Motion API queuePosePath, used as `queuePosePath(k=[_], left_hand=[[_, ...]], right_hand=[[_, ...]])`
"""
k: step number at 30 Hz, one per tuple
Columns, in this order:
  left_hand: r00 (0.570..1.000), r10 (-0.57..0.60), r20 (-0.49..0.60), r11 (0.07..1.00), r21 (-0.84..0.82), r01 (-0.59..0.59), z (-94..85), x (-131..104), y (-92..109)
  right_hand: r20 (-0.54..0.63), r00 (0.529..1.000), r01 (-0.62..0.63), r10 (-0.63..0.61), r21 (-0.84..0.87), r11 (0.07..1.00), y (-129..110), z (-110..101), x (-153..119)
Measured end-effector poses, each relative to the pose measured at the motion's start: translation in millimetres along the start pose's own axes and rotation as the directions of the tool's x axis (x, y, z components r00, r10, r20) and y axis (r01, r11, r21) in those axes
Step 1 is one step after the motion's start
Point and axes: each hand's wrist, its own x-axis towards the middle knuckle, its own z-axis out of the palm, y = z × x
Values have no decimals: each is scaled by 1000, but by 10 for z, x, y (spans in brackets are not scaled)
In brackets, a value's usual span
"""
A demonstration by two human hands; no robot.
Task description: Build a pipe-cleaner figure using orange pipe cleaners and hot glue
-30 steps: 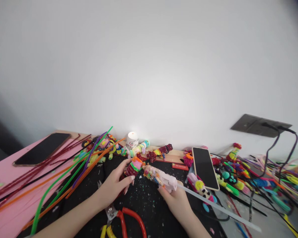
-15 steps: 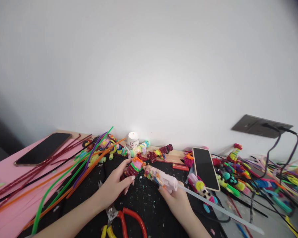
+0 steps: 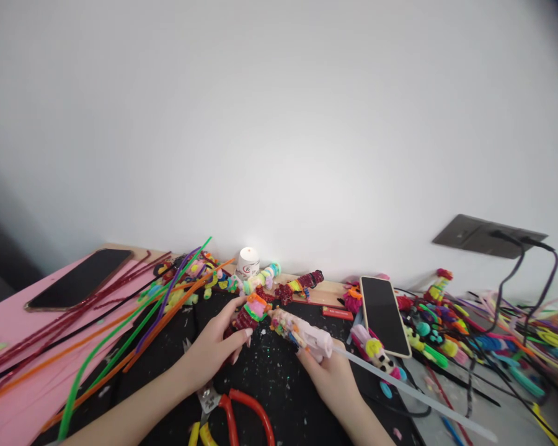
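Observation:
My left hand (image 3: 218, 347) is closed around a small pipe-cleaner figure (image 3: 251, 314), dark red below with a green band, pink and orange on top. In my right hand (image 3: 328, 375) is a pale pink hot glue gun (image 3: 314, 337), its front crusted with coloured bits. A long translucent glue stick (image 3: 413, 390) sticks out of its back. The gun's tip points left at the figure, touching it or very near; I cannot tell which. Below my left hand lie pliers (image 3: 209, 399) with red and yellow handles, partly out of view.
Loose pipe cleaners (image 3: 102, 334) lie over pink sheets (image 3: 9, 334) at left, near a dark phone (image 3: 81, 279). A second phone (image 3: 385, 316) leans at right beside heaped pipe-cleaner pieces (image 3: 446, 334). A white cup (image 3: 248, 262) stands by the wall. Black cords (image 3: 511, 272) run from a wall socket (image 3: 474, 235).
Both hands, the figure and the glue gun stay almost exactly where they were. At the far right edge, part of what looks like another person's hand has come into view.

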Motion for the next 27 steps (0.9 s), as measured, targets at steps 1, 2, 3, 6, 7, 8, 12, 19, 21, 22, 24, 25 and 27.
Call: queuePosePath(k=[1, 2, 3, 6, 7, 8, 12, 19, 21, 22, 24, 25, 27], left_hand=[[1000, -2, 0, 1000, -5, 2, 1, 3, 3], [1000, -5, 0, 1000, -7, 5, 2, 6, 6], [1000, -7, 0, 1000, -5, 7, 3, 7, 8], [1000, -8, -2, 1000, 14, 8, 4, 6, 11], [1000, -5, -1, 1000, 18, 5, 5, 4, 11], [1000, -3, -1, 1000, 19, 3, 7, 3, 11], [1000, -14, -1, 1000, 3, 14, 10, -1, 6], [1000, 0, 6, 1000, -18, 1, -10, 16, -39], [1000, 9, 1, 999, -50, -9, -12, 24, -47], [1000, 16, -3, 997, -72, -16, -11, 28, -48], [999, 34, -22, 991, -127, -36, -10, 38, -45], [998, 41, -36, 987, -155, -46, -11, 44, -43], [996, 48, -74, 977, -203, -62, -16, 56, -37]], right_hand=[[-4, 1000, -14, 14, 4, 1000, 5, -2, 2], [-11, 1000, -26, 27, 7, 1000, 10, -3, 4], [-15, 999, -34, 34, 8, 999, 13, -3, 6], [2, 1000, -29, 29, 5, 1000, 15, 2, 8], [13, 1000, -25, 25, 4, 1000, 11, 3, 9], [20, 999, -24, 24, 1, 1000, 7, 3, 10], [10, 999, -51, 51, -7, 999, -12, -8, 15], [-8, 1000, -8, 7, -32, 999, 7, -6, -12], [-4, 1000, -5, 5, -51, 999, 15, -26, -4], [8, 1000, -13, 13, -59, 998, 18, -44, 5], [55, 997, -43, 46, -69, 997, 25, -97, 29], [84, 995, -50, 57, -79, 996, 31, -129, 43], [125, 992, -21, 37, -131, 991, 49, -197, 72]])
